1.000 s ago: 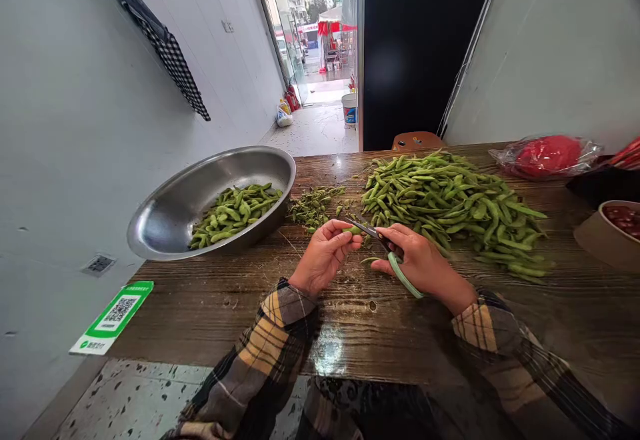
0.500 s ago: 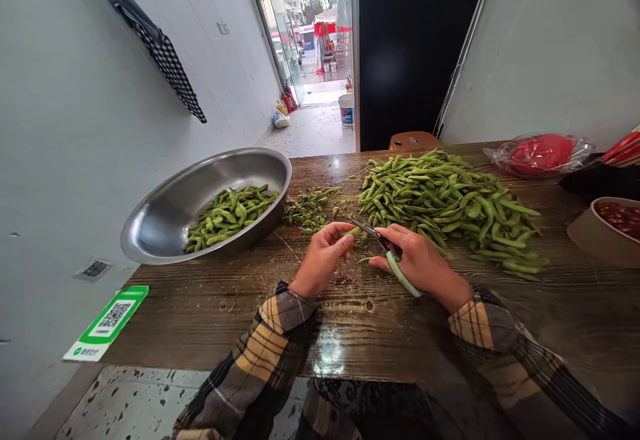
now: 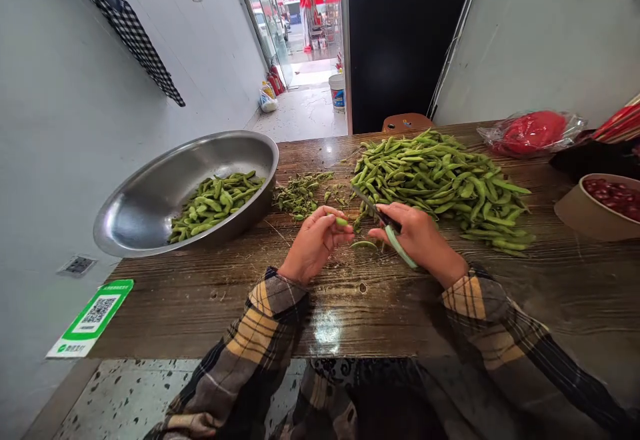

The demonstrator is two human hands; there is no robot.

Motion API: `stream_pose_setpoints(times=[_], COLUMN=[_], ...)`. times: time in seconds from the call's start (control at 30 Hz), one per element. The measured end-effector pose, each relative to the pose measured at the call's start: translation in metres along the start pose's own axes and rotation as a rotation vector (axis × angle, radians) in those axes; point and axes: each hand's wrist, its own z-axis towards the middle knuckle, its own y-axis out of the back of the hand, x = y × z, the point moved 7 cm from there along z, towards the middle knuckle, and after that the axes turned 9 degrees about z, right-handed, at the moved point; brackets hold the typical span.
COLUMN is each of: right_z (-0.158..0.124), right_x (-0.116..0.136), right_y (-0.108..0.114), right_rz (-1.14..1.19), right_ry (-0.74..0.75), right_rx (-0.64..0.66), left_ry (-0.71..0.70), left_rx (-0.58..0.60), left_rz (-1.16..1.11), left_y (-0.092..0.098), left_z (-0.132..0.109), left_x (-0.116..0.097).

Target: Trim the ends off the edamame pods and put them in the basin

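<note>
Between the thumb and fingers of my left hand [image 3: 319, 240] is a green soybean pod [image 3: 341, 221], its tip showing on the right. My right hand [image 3: 417, 240] is closed around scissors [image 3: 400, 247] with pale green handles, the dark blades pointing up and to the left. A gap separates the blades from the pod. Beyond my right hand lies a large heap of pods [image 3: 440, 180]. Small trimmed scraps [image 3: 300, 193] are piled beyond my left hand. One thin curved pod [image 3: 364, 245] rests on the table between my hands.
A wide steel basin [image 3: 135, 207] with pods in it sits tilted on the table's left. A green payment-code card [image 3: 93, 317] lies at the left edge. On the right are a bowl [image 3: 583, 212] of dark red pieces and a red item in clear plastic [image 3: 534, 133].
My left hand has drawn slightly away from the scissors with its pod, and its fingers have shifted around it. The scissor blades have moved apart from the pod. The whole view has shifted a little.
</note>
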Motion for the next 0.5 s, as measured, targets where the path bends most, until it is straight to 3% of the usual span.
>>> stream_pose_setpoints(times=[0.1, 0.17, 0.27, 0.33, 0.43, 0.5], right_z=[0.002, 0.002, 0.002, 0.001, 0.001, 0.001], right_x=[-0.002, -0.001, 0.0, 0.0, -0.001, -0.001], right_y=[0.01, 0.011, 0.005, 0.001, -0.001, 0.0], right_rz=[-0.003, -0.011, -0.022, -0.022, -0.022, -0.034], right_ry=[-0.01, -0.006, 0.004, -0.001, -0.02, -0.031], right_rx=[-0.081, -0.082, -0.043, -0.015, 0.0, -0.008], left_ry=[0.033, 0.007, -0.165, -0.275, -0.347, -0.352], left_rx=[0.059, 0.067, 0.104, 0.163, 0.163, 0.099], left_rz=[0.081, 0.369, 0.946, 1.209, 1.342, 1.262], left_y=[-0.003, -0.005, -0.015, -0.025, -0.027, -0.022], left_z=[0.0, 0.0, -0.001, -0.003, -0.003, -0.002], left_x=[0.001, 0.003, 0.005, 0.009, 0.009, 0.002])
